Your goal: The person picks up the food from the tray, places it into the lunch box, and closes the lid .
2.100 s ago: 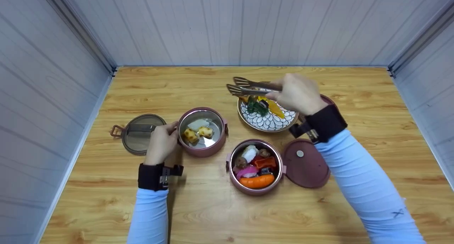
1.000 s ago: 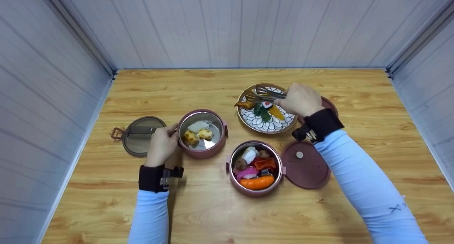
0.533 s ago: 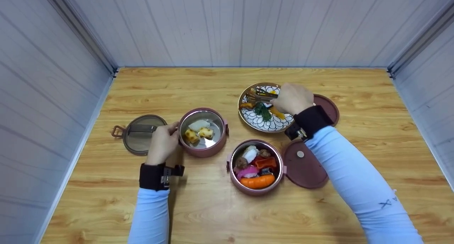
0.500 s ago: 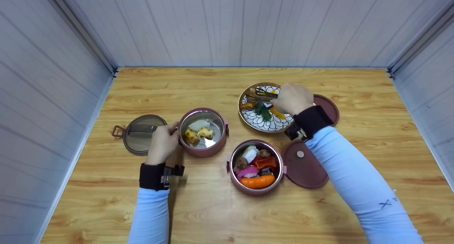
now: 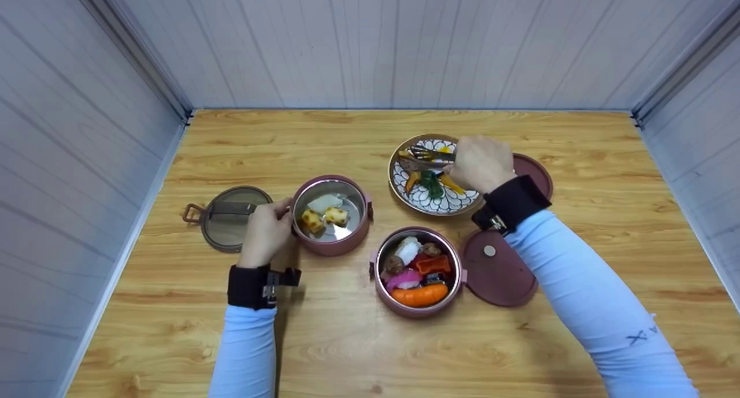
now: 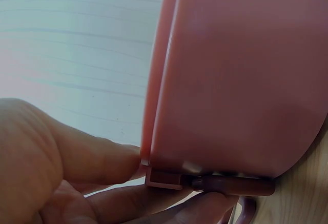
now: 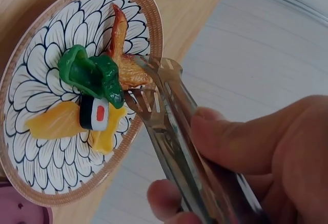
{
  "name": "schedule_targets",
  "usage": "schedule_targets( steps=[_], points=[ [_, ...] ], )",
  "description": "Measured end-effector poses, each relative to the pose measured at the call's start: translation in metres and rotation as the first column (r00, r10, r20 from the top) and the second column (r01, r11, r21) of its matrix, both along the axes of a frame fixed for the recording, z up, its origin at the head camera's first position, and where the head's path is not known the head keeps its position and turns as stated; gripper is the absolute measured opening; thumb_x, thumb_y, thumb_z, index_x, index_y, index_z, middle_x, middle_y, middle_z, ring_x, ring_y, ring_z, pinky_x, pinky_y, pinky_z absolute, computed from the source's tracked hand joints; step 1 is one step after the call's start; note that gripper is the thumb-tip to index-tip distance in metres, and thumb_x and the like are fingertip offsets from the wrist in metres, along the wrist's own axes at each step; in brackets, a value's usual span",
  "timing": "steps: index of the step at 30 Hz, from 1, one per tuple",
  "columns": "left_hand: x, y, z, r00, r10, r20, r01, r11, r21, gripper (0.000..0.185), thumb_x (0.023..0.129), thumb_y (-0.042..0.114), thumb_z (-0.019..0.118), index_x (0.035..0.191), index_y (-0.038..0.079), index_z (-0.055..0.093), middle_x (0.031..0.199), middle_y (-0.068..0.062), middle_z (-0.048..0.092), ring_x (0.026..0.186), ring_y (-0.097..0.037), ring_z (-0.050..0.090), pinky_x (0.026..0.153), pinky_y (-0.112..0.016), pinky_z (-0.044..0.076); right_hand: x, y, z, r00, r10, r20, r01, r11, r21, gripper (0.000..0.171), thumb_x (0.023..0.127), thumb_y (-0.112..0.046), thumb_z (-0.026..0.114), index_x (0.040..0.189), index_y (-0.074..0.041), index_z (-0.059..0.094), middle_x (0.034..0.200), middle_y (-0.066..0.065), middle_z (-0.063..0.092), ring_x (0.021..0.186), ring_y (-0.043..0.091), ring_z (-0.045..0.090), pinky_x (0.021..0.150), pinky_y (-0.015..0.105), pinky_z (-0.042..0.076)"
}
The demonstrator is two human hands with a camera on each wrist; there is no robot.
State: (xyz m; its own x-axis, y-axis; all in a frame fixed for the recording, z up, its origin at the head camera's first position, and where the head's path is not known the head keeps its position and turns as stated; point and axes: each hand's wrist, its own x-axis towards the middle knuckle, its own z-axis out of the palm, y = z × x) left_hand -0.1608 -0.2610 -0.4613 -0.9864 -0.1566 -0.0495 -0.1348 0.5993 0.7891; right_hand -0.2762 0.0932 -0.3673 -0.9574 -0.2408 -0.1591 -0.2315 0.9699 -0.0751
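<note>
My left hand [image 5: 265, 231] grips the left side of a pink steel-lined container [image 5: 330, 215] with a white piece and two yellow cubes inside. In the left wrist view, its fingers [image 6: 97, 157] curl round the pink container [image 6: 241, 80] at its clasp. My right hand [image 5: 477, 163] holds metal tongs [image 5: 430, 155] low over the flower-patterned plate [image 5: 428, 200]. In the right wrist view, the right hand [image 7: 200, 172] squeezes the tongs [image 7: 166, 114], whose tips pinch an orange-brown food piece [image 7: 122, 49] on the plate [image 7: 154, 34]. Next to it lie a green pepper [image 7: 89, 73], a sushi roll [image 7: 94, 114] and yellow slices [image 7: 51, 122].
A second pink container [image 5: 417, 272], full of mixed food, stands near the front middle. A pink lid [image 5: 498, 268] lies to its right, another pink lid [image 5: 533, 175] behind the plate. A brown lid with a handle [image 5: 227, 217] lies at the left. Walls enclose three sides.
My right hand has brought the tongs down from above the table's back onto the plate, and their tips now close on the orange-brown piece. My left hand has stayed on the container.
</note>
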Motion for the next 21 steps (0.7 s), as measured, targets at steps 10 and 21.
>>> schedule_targets(
  steps=[10,21],
  points=[
    [-0.001,0.004,0.001,1.0,-0.015,-0.01,0.015,1.0,0.002,0.037,0.099,0.003,0.052,0.134,-0.009,0.055,0.13,-0.025,0.059,0.124,-0.033,0.054,0.099,-0.045,0.047,-0.001,0.001,-0.004,1.0,0.003,0.027,-0.003,1.0,-0.001,0.033,0.089,-0.036,0.07,0.078,-0.009,0.056,0.076,0.007,0.059,0.071,0.026,0.057,0.065,0.046,0.051],
    [0.0,0.003,0.002,1.0,-0.017,0.008,0.017,1.0,0.007,0.037,0.099,0.003,0.052,0.135,-0.009,0.054,0.132,-0.025,0.057,0.125,-0.034,0.053,0.1,-0.044,0.046,0.009,0.016,0.011,0.999,0.015,-0.036,-0.016,0.999,-0.036,0.038,0.091,-0.038,0.07,0.071,-0.009,0.055,0.062,0.0,0.046,0.062,0.023,0.053,0.061,0.04,0.045]
  ],
)
